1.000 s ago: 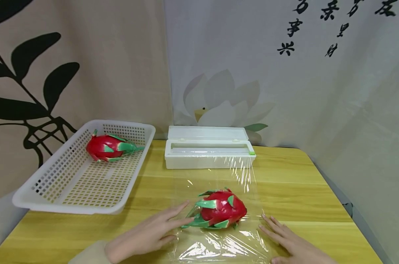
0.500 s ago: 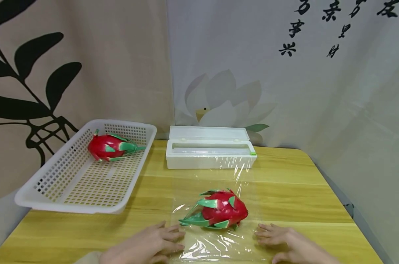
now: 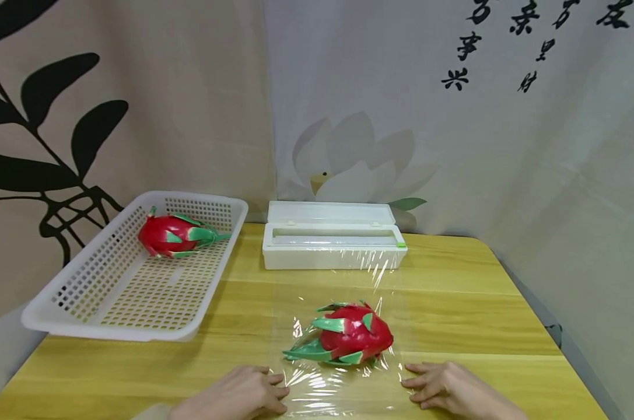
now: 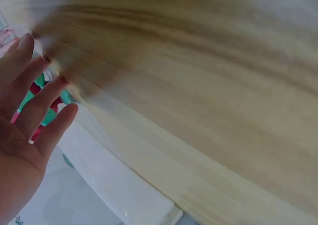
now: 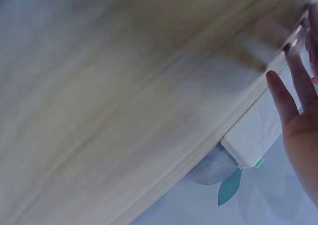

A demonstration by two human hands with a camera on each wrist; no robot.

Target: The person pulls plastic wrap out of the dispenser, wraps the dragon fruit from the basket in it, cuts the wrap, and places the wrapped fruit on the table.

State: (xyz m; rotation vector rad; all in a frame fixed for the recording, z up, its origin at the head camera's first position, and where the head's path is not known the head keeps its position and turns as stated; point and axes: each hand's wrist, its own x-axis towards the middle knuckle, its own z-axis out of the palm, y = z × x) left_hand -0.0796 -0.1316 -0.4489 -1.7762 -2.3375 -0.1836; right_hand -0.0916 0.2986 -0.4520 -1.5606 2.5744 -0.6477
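A red dragon fruit (image 3: 356,332) with green scales lies on a sheet of clear cling film (image 3: 322,388). The film runs from a white dispenser box (image 3: 333,258) toward the near side of the table. At the film's left edge, my left hand (image 3: 240,392) touches down with its fingertips; the left wrist view has its fingers (image 4: 35,111) spread and fairly straight. My right hand (image 3: 450,389) touches the film's right edge, fingers bent a little in the head view. Straight, parted fingers (image 5: 282,98) show in the right wrist view. Whether either thumb is under the film is hidden.
A white perforated basket (image 3: 191,332) stands at the left with another dragon fruit (image 3: 164,234) inside. The dispenser's lid (image 3: 331,213) is raised at the back. Behind the wooden table (image 3: 479,303) hangs a printed curtain (image 3: 348,70).
Both hands have come nearer the front edge of the table, and the left has moved off the fruit's leafy end. The film lies flatter with shifted creases; the fruit has stayed in place.
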